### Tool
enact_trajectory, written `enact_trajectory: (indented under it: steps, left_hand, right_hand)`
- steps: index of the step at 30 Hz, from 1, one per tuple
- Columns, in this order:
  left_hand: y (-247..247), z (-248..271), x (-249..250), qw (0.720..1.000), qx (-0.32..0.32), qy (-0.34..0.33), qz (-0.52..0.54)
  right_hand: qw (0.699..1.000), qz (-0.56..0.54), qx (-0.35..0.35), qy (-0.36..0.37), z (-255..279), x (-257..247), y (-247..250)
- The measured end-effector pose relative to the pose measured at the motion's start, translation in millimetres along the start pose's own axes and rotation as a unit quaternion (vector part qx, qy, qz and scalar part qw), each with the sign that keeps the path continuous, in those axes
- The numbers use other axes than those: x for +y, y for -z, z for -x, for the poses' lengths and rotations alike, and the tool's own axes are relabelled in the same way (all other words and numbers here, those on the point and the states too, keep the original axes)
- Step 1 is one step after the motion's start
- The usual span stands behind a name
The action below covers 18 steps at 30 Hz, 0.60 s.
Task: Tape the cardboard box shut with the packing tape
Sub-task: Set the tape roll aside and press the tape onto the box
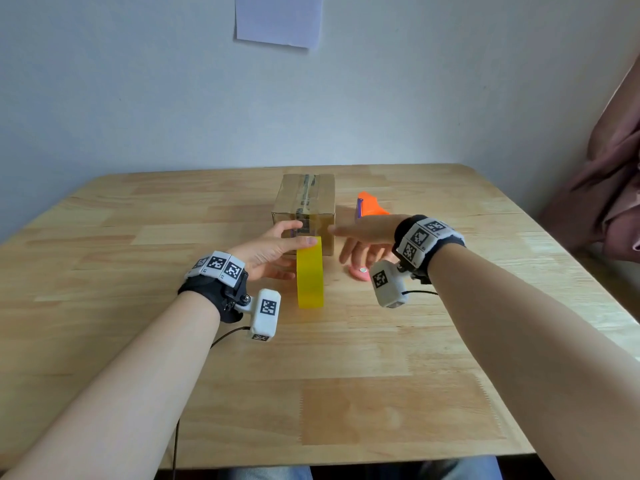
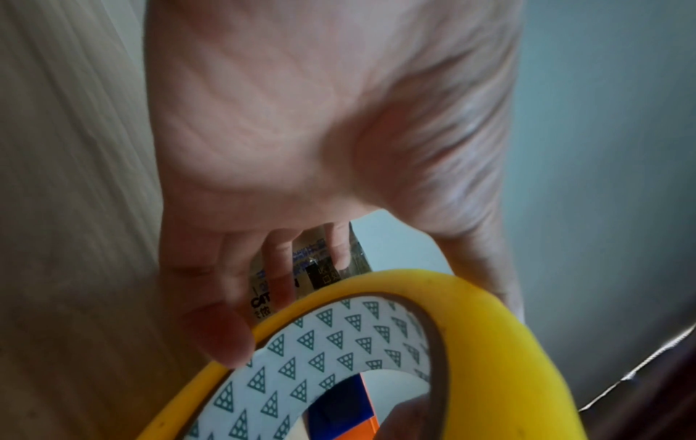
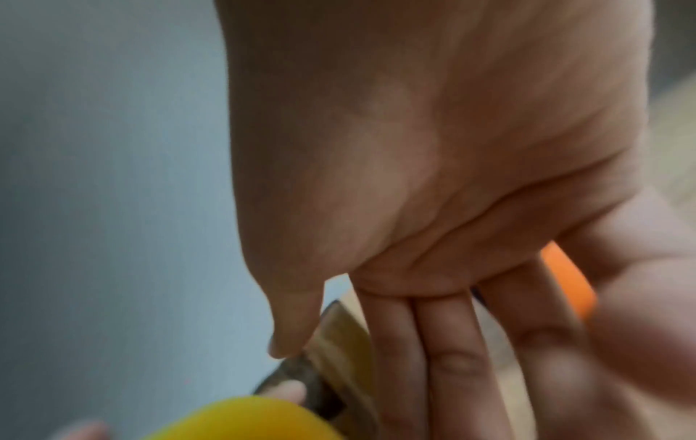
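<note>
Standing on edge before the cardboard box (image 1: 304, 209), the yellow tape roll (image 1: 310, 275) was gripped by the left hand (image 1: 268, 254), thumb on top; the right hand (image 1: 363, 237) reached in beside it, fingers straight and spread, holding nothing.

place: home room | cues: wooden table (image 1: 381, 393), plain wall (image 1: 138, 81) with paper sheet (image 1: 278, 19)

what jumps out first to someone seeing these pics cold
The bright yellow roll of packing tape stands on edge mid-table, just in front of the cardboard box, with the left hand holding it, thumb over its top. The right hand reaches open toward the box's right side. Behind that hand an orange tool lies on the wooden table.
</note>
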<state>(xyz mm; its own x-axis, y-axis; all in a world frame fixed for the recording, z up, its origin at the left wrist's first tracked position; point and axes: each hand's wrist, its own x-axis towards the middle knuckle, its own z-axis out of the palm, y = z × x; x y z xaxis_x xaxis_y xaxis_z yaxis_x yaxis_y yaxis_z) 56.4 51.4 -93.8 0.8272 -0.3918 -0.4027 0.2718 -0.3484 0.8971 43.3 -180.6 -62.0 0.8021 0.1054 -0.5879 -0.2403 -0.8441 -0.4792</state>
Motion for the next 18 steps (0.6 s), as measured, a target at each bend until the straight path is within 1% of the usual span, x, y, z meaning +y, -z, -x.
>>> enact_trajectory:
  steps: [2, 4, 6, 7, 10, 13, 15, 18]
  left_hand:
    - [0, -1, 0, 1.0, 0.003, 0.002, 0.001]
    - [-1, 1, 0, 1.0, 0.002, 0.001, 0.005]
    - [0, 3, 1, 1.0, 0.001, -0.003, 0.007]
    - [-1, 4, 2, 1.0, 0.0, -0.005, 0.008]
    - [-1, 5, 2, 1.0, 0.009, -0.002, 0.025]
    - [-8, 3, 7, 0.995, 0.031, 0.011, 0.091]
    - [-12, -2, 8, 0.988, 0.084, 0.013, 0.126]
    - [-21, -10, 6, 0.976, 0.15, 0.012, 0.156]
  right_hand:
    - [0.993, -0.094, -0.067, 0.026, 3, -9, -5]
    - [0.981, -0.166, -0.074, 0.065, 8, -17, -10]
    - [0.976, -0.187, -0.064, 0.096, 10, -21, -13]
    - [0.976, -0.184, -0.065, 0.096, 11, -22, -13]
    - [0.98, -0.175, -0.073, 0.064, 15, -23, -12]
    - [0.985, -0.167, -0.035, 0.039, 15, -15, -5]
    - [0.984, -0.179, 0.01, 0.026, 18, -8, 5]
    - [0.988, -0.137, 0.076, -0.012, 37, 6, 24]
